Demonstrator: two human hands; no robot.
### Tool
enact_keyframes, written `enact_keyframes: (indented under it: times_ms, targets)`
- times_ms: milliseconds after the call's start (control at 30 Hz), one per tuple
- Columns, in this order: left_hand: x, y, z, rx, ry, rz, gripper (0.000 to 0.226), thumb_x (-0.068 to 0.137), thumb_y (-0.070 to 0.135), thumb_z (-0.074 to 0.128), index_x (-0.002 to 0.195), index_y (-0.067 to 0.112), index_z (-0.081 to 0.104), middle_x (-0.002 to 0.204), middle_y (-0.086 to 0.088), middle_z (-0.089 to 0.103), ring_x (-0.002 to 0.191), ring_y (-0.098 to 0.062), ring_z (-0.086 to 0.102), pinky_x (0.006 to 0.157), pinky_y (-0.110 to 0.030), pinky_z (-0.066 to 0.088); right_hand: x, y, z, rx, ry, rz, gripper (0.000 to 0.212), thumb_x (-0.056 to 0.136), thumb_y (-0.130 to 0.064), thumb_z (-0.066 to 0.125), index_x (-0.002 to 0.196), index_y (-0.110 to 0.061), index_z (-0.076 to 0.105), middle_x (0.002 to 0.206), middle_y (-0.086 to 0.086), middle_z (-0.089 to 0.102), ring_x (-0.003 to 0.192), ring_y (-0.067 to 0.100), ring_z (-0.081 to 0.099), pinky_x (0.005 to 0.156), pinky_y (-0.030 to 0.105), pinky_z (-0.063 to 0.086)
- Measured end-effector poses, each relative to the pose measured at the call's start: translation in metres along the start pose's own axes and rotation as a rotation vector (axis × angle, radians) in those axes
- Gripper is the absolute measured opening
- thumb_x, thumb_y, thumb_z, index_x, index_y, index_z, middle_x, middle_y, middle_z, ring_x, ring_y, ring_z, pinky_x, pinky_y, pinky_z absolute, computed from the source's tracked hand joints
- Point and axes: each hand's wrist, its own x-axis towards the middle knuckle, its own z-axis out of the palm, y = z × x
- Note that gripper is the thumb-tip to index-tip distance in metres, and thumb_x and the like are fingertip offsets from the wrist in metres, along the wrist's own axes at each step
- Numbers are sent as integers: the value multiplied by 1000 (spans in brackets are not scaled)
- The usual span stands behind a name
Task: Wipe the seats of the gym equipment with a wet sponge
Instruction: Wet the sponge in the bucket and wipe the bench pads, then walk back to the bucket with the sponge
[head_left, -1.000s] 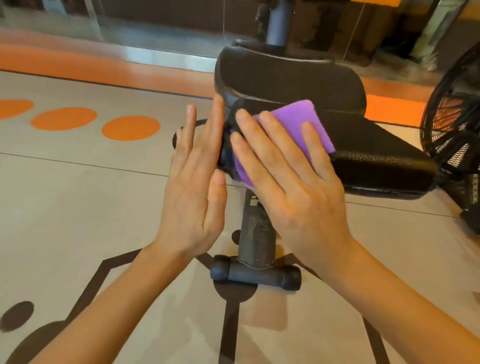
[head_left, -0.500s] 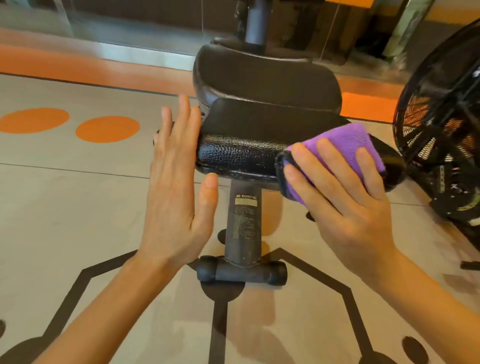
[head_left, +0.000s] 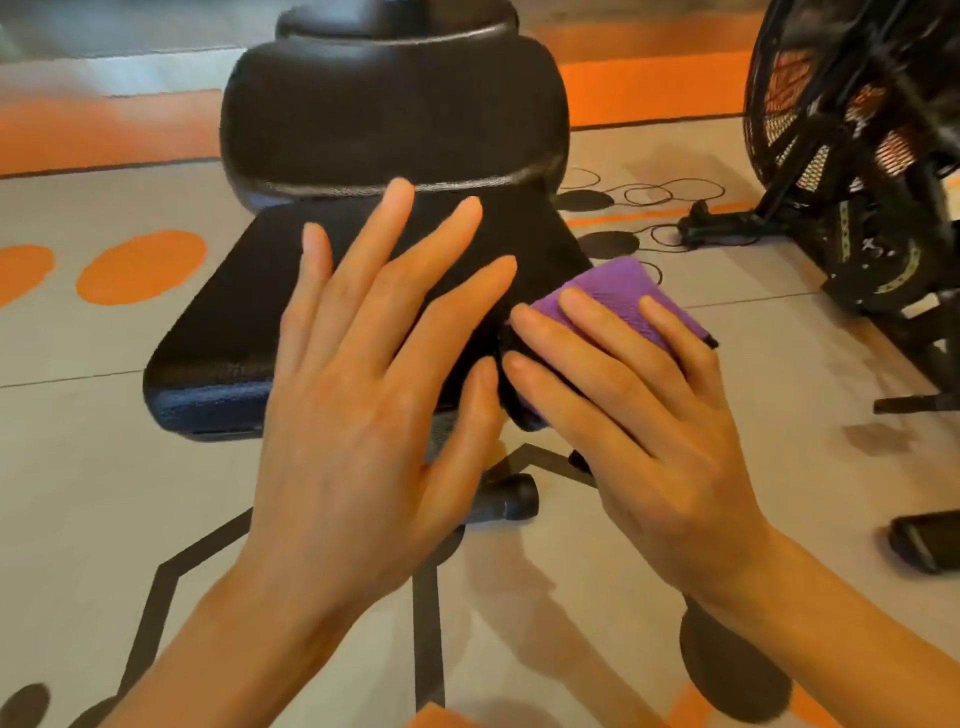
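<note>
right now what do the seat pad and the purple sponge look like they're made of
Seat pad: black, apparently vinyl or faux leather over padding; its front edge shows a pebbled grain with a slight sheen.

Purple sponge: seems a soft sponge with a matte, finely ribbed purple cover, possibly microfibre, and a dark side facing the seat; blur leaves this uncertain.

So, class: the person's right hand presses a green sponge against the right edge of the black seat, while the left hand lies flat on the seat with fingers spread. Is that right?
Not quite: the sponge is purple, not green. The head view shows the right hand pressing it against the right edge of the black seat, with the left hand flat, fingers spread.
</note>
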Motion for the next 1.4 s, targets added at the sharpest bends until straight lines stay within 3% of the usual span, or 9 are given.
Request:
enact_keyframes:
  times_ms: [167,300,367,500,633,733,867,1033,1400]
  targets:
    - [44,31,-16,-93,-318,-33,44,98,35,38,138,21,50,154,2,36,149,-16,18,123,-34,7,8,12,-51,113,-164,255,33,105,-16,39,131,-10,57,139,9,53,131,26,49,103,44,43]
    - [73,66,-36,-155,-521,-13,45,96,36,39,135,20,55,150,3,43,145,-18,29,117,-38,24,15,16,-114,95,-330,457,37,97,-15,49,134,-13,56,139,5,54,125,20,52,96,36,45]
    - [88,87,-48,-195,-599,6,44,94,35,40,133,22,57,148,4,46,142,-17,35,114,-38,28,23,16,-152,61,-394,574,42,89,-14,54,131,-17,58,135,1,57,117,17,55,89,33,50]
    - [118,138,-69,-252,-751,58,46,92,38,37,126,22,64,137,3,58,129,-20,54,104,-36,36,36,24,-232,49,-577,835,72,55,-13,87,123,-22,62,121,-5,66,98,13,66,73,25,54]
    - [147,199,-85,-291,-890,173,45,88,37,38,113,22,72,121,0,69,112,-23,67,91,-40,51,36,26,-314,-33,-628,1080,92,40,-19,97,120,-22,52,107,-6,69,81,11,69,62,24,57]
    - [166,244,-88,-349,-975,298,48,89,38,36,116,18,71,123,-2,68,113,-25,66,89,-42,55,30,28,-369,-56,-527,1233,80,51,-7,92,121,-19,56,108,-1,68,82,18,70,61,32,60]
    - [191,308,-92,-371,-1074,460,43,91,31,40,118,12,68,122,-9,67,115,-31,63,85,-45,56,12,41,-432,-223,-584,1341,56,57,-16,92,109,-16,71,102,1,72,73,17,71,59,20,54]
    - [209,370,-92,-173,-1349,645,31,95,21,52,123,12,62,124,-10,63,109,-32,61,83,-47,55,-17,54,-503,-167,-770,1545,38,90,-12,65,127,-14,59,123,12,63,97,36,63,71,41,51]
    - [225,461,-90,-12,-1548,427,39,99,33,44,136,24,52,126,-7,62,112,-28,60,90,-41,53,-64,90,-608,-58,-880,1820,30,100,-19,47,129,-23,53,123,4,58,100,25,60,74,37,52]
